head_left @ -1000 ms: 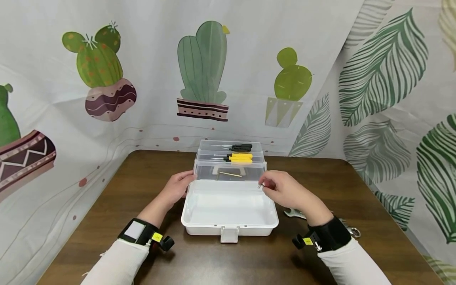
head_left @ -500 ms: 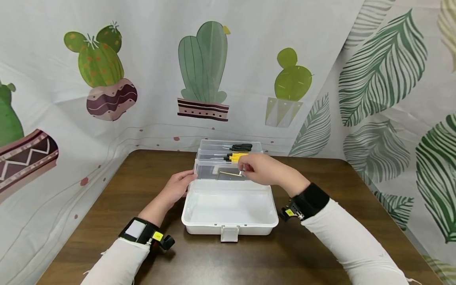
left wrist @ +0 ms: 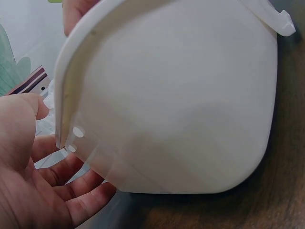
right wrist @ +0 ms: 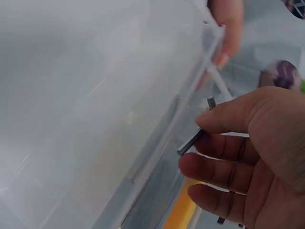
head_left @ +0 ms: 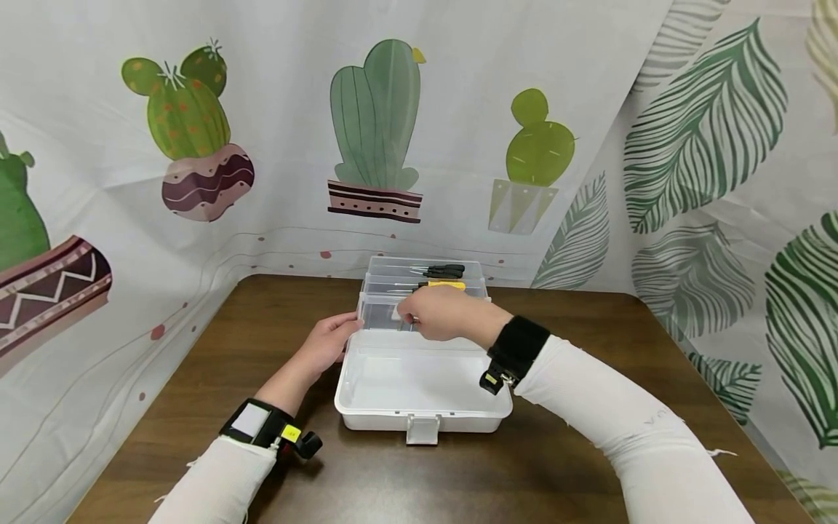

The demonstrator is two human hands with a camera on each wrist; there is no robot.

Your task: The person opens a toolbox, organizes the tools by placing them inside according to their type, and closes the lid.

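Hex keys (right wrist: 191, 141), pinched by thumb and forefinger of right hand (right wrist: 259, 155); yellow-handled screwdriver (right wrist: 180, 208) beyond fingertips; toolbox tray (head_left: 377, 317) gripped by left hand (head_left: 327, 343).

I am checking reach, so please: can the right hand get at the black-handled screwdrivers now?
Probably yes: the black-handled screwdrivers lie uncovered beyond the right hand, though it pinches a short metal rod.

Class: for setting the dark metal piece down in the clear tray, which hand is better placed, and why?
Probably the right hand: it pinches the dark metal piece and appears over the clear tray. The left hand holds the tray's side edge.
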